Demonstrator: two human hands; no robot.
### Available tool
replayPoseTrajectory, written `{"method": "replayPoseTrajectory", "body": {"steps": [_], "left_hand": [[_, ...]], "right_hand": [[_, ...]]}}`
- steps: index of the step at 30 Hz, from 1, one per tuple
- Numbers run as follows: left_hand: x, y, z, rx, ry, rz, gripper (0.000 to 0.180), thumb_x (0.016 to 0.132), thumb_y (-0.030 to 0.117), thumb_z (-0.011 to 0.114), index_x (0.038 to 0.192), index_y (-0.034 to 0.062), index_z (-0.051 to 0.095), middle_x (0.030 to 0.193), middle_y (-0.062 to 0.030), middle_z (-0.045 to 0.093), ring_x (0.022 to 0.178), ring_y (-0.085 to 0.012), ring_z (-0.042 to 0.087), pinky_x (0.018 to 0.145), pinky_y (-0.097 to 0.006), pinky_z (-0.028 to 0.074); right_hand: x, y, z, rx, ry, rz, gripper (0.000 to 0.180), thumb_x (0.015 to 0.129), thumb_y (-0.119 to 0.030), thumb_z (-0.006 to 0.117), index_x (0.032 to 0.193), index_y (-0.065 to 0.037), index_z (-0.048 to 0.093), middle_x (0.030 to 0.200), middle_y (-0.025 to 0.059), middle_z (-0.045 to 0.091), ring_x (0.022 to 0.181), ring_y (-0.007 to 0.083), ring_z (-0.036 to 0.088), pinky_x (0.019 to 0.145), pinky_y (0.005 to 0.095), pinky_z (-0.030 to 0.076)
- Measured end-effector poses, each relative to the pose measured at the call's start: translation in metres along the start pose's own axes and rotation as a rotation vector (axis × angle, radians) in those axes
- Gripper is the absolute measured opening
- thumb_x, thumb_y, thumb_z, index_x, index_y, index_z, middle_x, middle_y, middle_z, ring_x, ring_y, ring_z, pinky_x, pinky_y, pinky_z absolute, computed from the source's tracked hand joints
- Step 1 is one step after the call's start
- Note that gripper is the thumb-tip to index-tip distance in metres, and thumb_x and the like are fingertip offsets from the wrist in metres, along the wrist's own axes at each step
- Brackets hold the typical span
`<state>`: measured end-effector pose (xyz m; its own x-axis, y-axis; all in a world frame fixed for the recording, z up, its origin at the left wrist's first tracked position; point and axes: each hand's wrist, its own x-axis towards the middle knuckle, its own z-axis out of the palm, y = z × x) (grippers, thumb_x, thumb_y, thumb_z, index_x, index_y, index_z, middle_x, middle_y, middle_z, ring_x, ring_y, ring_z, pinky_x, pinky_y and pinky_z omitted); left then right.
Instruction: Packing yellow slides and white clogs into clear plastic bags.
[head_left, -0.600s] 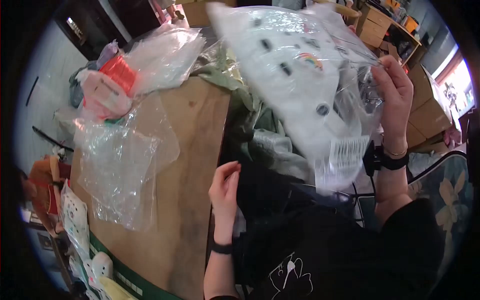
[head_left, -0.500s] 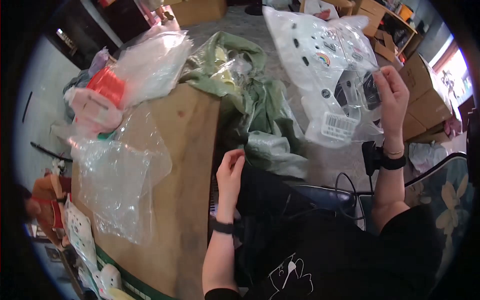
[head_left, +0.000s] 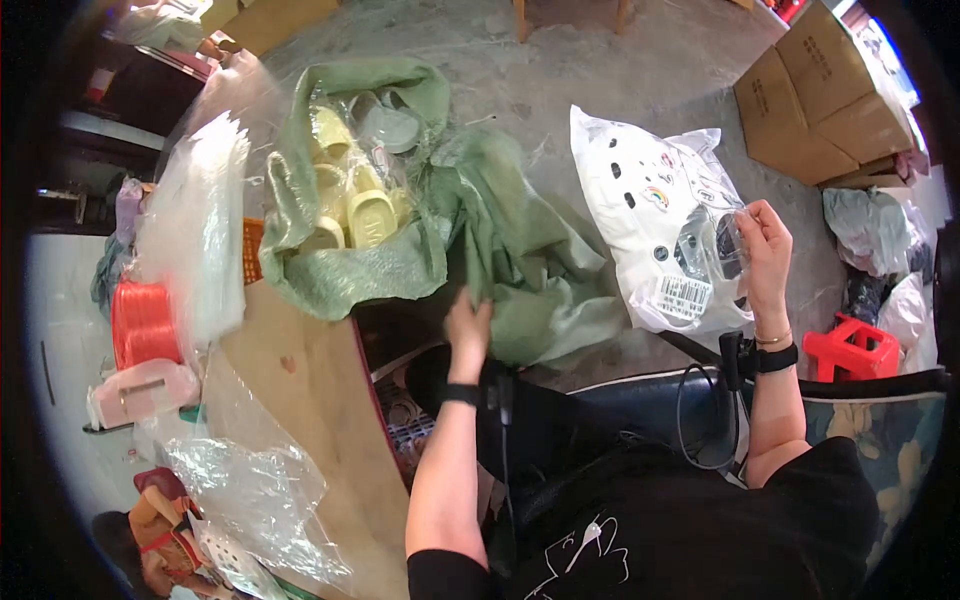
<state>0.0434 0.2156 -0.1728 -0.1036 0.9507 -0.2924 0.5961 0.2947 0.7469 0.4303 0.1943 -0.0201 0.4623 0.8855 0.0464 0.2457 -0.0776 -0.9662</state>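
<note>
My right hand (head_left: 765, 245) pinches the edge of a clear plastic bag holding white clogs (head_left: 655, 205), which have dark holes, a small rainbow charm and a white barcode label. The bag hangs to the left of that hand. Blurred by motion, my left hand (head_left: 467, 330) is close to the lower folds of a green woven sack (head_left: 525, 255); whether it touches the cloth is unclear. Pale yellow slippers (head_left: 372, 218) in clear wrap show in the sack's open mouth, with a grey piece (head_left: 390, 128) beside them.
Clear plastic bags (head_left: 250, 490) lie on a wooden table (head_left: 290, 370) at left, near a red twine roll (head_left: 142, 325) and a pinkish container (head_left: 145, 392). Cardboard boxes (head_left: 820, 90) and a red stool (head_left: 850, 350) stand at right. Another person (head_left: 165, 540) shows at lower left.
The view has shifted, bringing the sack's mouth and slippers into fuller sight. The bagged clogs hang lower, still in my right hand. My left hand has moved nearer the sack.
</note>
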Motion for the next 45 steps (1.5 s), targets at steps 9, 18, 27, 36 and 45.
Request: {"method": "replayPoseTrajectory", "body": {"steps": [9, 18, 27, 36, 45], "left_hand": [[-0.089, 0.095, -0.074, -1.146, 0.105, -0.161, 0.039, 0.098, 0.012, 0.053, 0.135, 0.0006, 0.049, 0.131, -0.0081, 0.057, 0.120, -0.0194, 0.055, 0.104, -0.035, 0.042], [-0.134, 0.113, -0.069, -1.175, -0.036, -0.056, 0.039, 0.102, 0.016, 0.050, 0.138, 0.0025, 0.047, 0.132, -0.0061, 0.056, 0.119, -0.0169, 0.054, 0.102, -0.032, 0.042], [-0.170, 0.112, -0.091, -1.442, 0.036, 0.078, 0.046, 0.104, 0.023, 0.046, 0.145, 0.0034, 0.037, 0.140, -0.0090, 0.049, 0.125, -0.0215, 0.050, 0.106, -0.037, 0.040], [-0.212, 0.102, -0.114, -1.415, 0.159, 0.148, 0.046, 0.102, 0.026, 0.050, 0.143, 0.0074, 0.039, 0.140, -0.0089, 0.048, 0.127, -0.0237, 0.048, 0.106, -0.042, 0.041], [-0.229, 0.127, -0.052, -1.149, -0.308, 0.114, 0.041, 0.102, 0.018, 0.052, 0.138, -0.0001, 0.049, 0.125, -0.0018, 0.059, 0.110, -0.0081, 0.052, 0.096, -0.023, 0.040]], "right_hand": [[0.000, -0.015, 0.000, -0.003, 0.021, -0.025, 0.012, 0.094, -0.009, 0.059, 0.083, -0.004, 0.056, 0.074, -0.0094, 0.048, 0.066, -0.0005, 0.038, 0.057, 0.0172, 0.029], [-0.040, -0.085, -0.014, 0.775, -0.131, -0.013, 0.028, 0.094, -0.009, 0.059, 0.120, -0.001, 0.059, 0.098, 0.0031, 0.066, 0.078, 0.0079, 0.061, 0.070, 0.0204, 0.049], [-0.099, -0.083, 0.023, 0.734, -0.211, 0.333, 0.011, 0.093, -0.012, 0.060, 0.097, -0.003, 0.063, 0.079, -0.0028, 0.063, 0.069, 0.0051, 0.058, 0.062, 0.0206, 0.047], [-0.091, -0.013, 0.028, 0.255, -0.537, 0.319, 0.012, 0.092, -0.012, 0.062, 0.081, -0.007, 0.062, 0.065, -0.0079, 0.051, 0.047, 0.0012, 0.039, 0.041, 0.0205, 0.026], [-0.084, 0.023, 0.093, 0.368, -0.991, 0.905, 0.021, 0.092, -0.011, 0.060, 0.072, -0.010, 0.054, 0.057, -0.0045, 0.043, 0.044, 0.0071, 0.037, 0.040, 0.0258, 0.026]]}}
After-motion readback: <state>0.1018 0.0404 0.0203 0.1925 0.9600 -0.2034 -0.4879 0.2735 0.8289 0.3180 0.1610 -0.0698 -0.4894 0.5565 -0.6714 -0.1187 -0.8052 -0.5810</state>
